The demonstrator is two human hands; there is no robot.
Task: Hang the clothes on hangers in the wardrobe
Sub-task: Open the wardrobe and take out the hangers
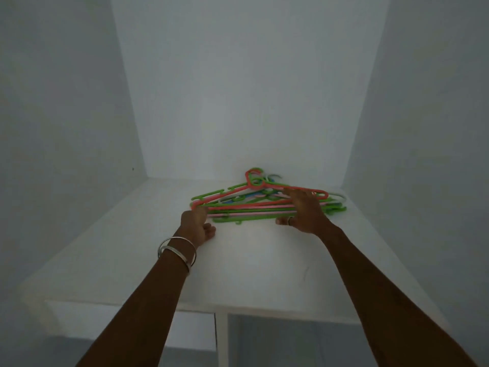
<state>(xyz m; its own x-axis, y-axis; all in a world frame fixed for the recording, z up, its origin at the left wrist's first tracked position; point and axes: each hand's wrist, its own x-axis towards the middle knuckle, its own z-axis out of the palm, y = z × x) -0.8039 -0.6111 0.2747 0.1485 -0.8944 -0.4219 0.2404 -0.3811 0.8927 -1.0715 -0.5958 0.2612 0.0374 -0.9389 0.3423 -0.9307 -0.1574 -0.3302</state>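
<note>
White walls close in on three sides of a wardrobe compartment, and a white shelf [264,260] runs across the bottom of it, seen from above and in front. Under the front edge of the shelf a white upright divider [222,337] separates two lower openings.

A pile of plastic hangers [254,205] lies flat on the shelf, close to the back wall and a little right of the middle. Most are green; some are red, pink, blue or white. A red hanger [267,185] sits on top, its hook pointing toward the back wall.

Two bare arms reach in from the bottom of the view toward the pile. The left hand [197,223] is at the left end of the pile, fingers curled around the hanger ends there; which hangers it grips cannot be told. Two silver bangles [177,251] ring the left wrist. The right hand [301,210] rests over the right half of the pile, fingers spread forward and lying across the red hanger's arm, thumb down by the front edge of the pile with a ring [290,221] on it. No clothes are in view.
</note>
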